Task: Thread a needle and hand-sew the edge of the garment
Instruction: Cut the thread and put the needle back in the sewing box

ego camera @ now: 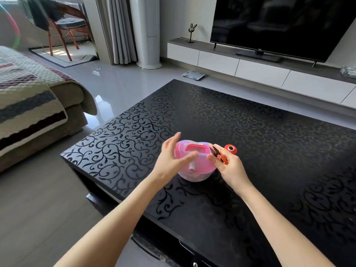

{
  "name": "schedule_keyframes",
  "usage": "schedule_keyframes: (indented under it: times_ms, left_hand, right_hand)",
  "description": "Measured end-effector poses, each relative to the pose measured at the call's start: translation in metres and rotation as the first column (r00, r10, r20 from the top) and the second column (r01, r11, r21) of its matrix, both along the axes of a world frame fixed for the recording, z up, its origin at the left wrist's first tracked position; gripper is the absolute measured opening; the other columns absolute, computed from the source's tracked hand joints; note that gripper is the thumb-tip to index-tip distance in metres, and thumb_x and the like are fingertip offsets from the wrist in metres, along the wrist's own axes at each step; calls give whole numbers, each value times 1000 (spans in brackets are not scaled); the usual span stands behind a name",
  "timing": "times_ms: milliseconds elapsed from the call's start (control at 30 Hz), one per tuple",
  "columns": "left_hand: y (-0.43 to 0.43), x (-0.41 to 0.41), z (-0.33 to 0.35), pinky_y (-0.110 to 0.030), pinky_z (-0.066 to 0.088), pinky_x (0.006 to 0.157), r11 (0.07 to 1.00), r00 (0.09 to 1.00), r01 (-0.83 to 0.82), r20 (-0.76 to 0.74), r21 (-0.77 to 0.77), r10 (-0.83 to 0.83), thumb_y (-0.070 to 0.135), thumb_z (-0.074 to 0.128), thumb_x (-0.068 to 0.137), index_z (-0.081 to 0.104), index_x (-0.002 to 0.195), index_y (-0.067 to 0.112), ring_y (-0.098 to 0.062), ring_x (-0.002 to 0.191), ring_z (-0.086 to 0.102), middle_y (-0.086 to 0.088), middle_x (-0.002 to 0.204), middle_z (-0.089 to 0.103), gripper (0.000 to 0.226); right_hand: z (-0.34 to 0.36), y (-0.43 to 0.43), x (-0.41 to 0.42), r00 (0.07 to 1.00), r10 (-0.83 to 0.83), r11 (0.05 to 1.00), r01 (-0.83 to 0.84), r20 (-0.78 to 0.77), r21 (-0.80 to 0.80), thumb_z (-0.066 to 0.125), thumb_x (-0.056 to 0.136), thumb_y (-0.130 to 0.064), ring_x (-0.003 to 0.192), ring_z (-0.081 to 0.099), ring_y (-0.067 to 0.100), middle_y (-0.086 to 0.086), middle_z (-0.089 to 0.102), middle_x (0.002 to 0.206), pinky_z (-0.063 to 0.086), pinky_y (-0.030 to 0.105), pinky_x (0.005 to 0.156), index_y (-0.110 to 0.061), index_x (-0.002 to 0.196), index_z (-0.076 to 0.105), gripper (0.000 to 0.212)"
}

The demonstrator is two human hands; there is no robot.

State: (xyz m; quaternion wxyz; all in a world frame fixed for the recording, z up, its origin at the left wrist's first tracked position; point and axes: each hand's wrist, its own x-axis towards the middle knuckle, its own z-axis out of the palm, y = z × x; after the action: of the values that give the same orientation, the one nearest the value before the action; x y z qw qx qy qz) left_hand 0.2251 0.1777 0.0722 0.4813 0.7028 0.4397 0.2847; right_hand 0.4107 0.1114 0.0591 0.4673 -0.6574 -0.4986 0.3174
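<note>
A pink plastic sewing box (200,168) with a pink handle on its lid stands on the black patterned coffee table (269,151). My left hand (171,160) hovers over the box's left side, fingers straight and spread, holding nothing. My right hand (229,166) grips small orange thread snips (217,154), black blades pointing up and left over the lid. A red thread spool (230,149) lies on the table just behind my right hand. I see no needle or garment.
A sofa (34,105) with a striped quilted cover stands left of the table. Beyond the table are a low white TV cabinet (250,66) with a large TV (285,26), a scale on the floor, and a chair at the far left.
</note>
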Motion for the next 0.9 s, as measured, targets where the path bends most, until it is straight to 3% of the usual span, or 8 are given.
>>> schedule_keyframes:
  times_ms: [67, 133, 200, 400, 600, 733, 800, 900]
  left_hand:
    - [-4, 1, -2, -36, 30, 113, 971, 983, -181, -58, -158, 174, 71, 60, 74, 29, 149, 17, -20, 137, 36, -5, 151, 33, 98]
    - [-10, 1, -11, -29, 46, 90, 937, 972, -234, -96, -260, 216, 77, 54, 70, 59, 125, 6, -17, 101, 60, 0, 109, 64, 90]
    - [-23, -1, -5, -22, 39, 64, 884, 955, -250, 51, -395, 293, 65, 63, 78, 70, 100, 3, -12, 67, 53, 6, 71, 60, 66]
    - [-66, -41, 15, -39, 53, 85, 784, 870, -148, 297, -603, 393, 36, 74, 80, 66, 110, 22, -25, 96, 67, -8, 108, 71, 33]
    - [-114, -136, 24, -40, 56, 81, 787, 872, -221, 245, -576, 424, 35, 73, 80, 67, 112, 24, -26, 87, 71, -8, 98, 74, 34]
    - [-143, -192, 14, -38, 59, 75, 746, 873, -295, 149, -597, 464, 34, 71, 82, 69, 105, 17, -26, 73, 72, -10, 88, 75, 29]
    - [-151, -212, 7, -35, 61, 66, 706, 854, -329, 121, -627, 506, 32, 70, 83, 68, 100, 14, -25, 66, 71, -13, 82, 74, 24]
    - [-154, -238, -12, -32, 60, 56, 641, 814, -398, 69, -656, 577, 35, 70, 83, 66, 96, 15, -22, 58, 70, -14, 79, 72, 24]
  right_hand:
    - [-1, 0, 0, 999, 1, 1000, -1, -43, -8, 67, 74, -51, 121, 49, 3, -5, 49, 142, 38, 13, 97, -21, 135, 53, 69]
    - [-4, -1, -3, 999, -18, 1000, 17, -35, -13, 69, 72, -57, 119, 54, 3, -4, 56, 137, 43, 17, 99, -20, 134, 56, 73]
    - [-5, -6, -13, 997, -77, 997, 77, -25, 2, 70, 72, -55, 116, 57, 2, -2, 61, 131, 45, 15, 98, -14, 132, 57, 75]
    - [16, -41, -72, 989, -136, 980, 143, -55, 135, 70, 80, -42, 85, 51, -28, -24, 54, 107, 39, 3, 83, -10, 135, 52, 67]
    - [35, -99, -140, 969, 57, 990, -23, -241, 142, 63, 82, -43, 98, 64, -1, -9, 72, 95, 50, 21, 86, -21, 105, 71, 33]
    - [3, -144, -175, 976, -93, 974, 130, -199, 186, 61, 93, -26, 57, 54, -1, -18, 61, 57, 43, 11, 65, -13, 85, 73, 19]
    - [-40, -153, -189, 996, -82, 995, 84, -32, 48, 59, 90, -37, 60, 59, 5, -12, 66, 61, 43, 20, 63, -11, 70, 69, 34]
    - [-131, -147, -201, 917, 275, 897, -137, 289, -420, 47, 91, -46, 83, 64, 27, 9, 69, 82, 40, 33, 71, -5, 74, 65, 48]
